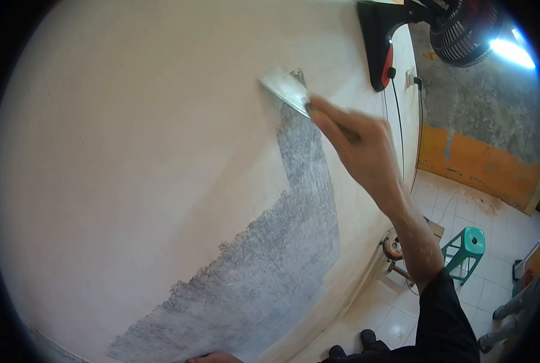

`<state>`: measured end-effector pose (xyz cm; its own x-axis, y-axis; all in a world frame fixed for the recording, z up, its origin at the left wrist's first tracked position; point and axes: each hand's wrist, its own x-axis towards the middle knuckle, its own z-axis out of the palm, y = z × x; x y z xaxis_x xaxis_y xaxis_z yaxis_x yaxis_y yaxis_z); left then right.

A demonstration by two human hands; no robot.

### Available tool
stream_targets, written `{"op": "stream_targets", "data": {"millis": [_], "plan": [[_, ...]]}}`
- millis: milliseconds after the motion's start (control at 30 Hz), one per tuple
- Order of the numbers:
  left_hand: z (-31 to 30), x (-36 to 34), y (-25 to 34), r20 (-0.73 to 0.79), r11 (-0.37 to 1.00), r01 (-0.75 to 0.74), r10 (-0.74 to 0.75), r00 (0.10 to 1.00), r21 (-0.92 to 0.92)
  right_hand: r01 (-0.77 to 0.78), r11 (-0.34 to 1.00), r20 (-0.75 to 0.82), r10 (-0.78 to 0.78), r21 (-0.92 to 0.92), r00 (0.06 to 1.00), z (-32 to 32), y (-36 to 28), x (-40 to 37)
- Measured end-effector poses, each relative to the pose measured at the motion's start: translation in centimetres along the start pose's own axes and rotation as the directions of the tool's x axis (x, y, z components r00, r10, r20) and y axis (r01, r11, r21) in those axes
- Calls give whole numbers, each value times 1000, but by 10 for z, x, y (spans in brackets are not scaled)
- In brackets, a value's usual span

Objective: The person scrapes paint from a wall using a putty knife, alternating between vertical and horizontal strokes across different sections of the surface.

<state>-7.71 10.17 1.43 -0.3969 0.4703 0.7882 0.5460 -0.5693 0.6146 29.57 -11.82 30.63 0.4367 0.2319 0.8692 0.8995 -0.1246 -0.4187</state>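
Observation:
My right hand (360, 134) is closed around the handle of a scraper (284, 86) with a wide metal blade. The blade, a little blurred, lies close to the cream wall (130, 121) at the upper end of a rough grey patch (300, 212). This bare-looking strip runs down from the blade and widens toward the lower left, with ragged edges against the paint. Only a sliver of my left hand (215, 358) shows at the bottom edge, near the grey patch; its fingers are mostly out of frame.
A black fan (466, 36) on a bracket hangs at the upper right, its cords (397, 115) trailing down. Below my forearm stand a green stool (474, 241) and an orange-and-black cable reel (392, 247) on the tiled floor (397, 323). Another person's legs (506, 320) appear lower right.

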Motion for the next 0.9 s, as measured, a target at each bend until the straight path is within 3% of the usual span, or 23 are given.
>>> {"op": "stream_targets", "data": {"millis": [100, 200, 333, 467, 567, 700, 800, 900], "plan": [[0, 2, -4, 10, 999, -32, 32, 999, -19, 50, 999, -24, -50, -4, 998, -11, -14, 4], [-4, 0, -13, 0, 998, -38, 39, 999, -50, -112, 993, -7, 113, 35, 994, 3, 16, -36], [-9, 1, -13, 3, 996, -49, 49, 999, -76, -45, 995, -97, 37, -86, 995, -7, -10, -10], [-12, 1, -17, 29, 995, -61, 64, 998, -84, -78, 986, -14, 77, -150, 997, 2, -3, -40], [-10, -2, -19, 31, 994, -49, 53, 998, -94, -58, 990, -83, 48, -128, 995, -4, -9, -22], [-6, -2, -19, 45, 992, -42, 48, 998, -123, -64, 981, 6, 66, -182, 998, -1, 1, -42], [-5, -3, -19, 51, 990, -30, 37, 998, -135, -70, 991, -38, 66, -111, 997, -5, -14, -21], [-6, -1, -10, 59, 988, -32, 41, 997, -149, -39, 988, -23, 36, -153, 999, -4, -5, -31]]}}
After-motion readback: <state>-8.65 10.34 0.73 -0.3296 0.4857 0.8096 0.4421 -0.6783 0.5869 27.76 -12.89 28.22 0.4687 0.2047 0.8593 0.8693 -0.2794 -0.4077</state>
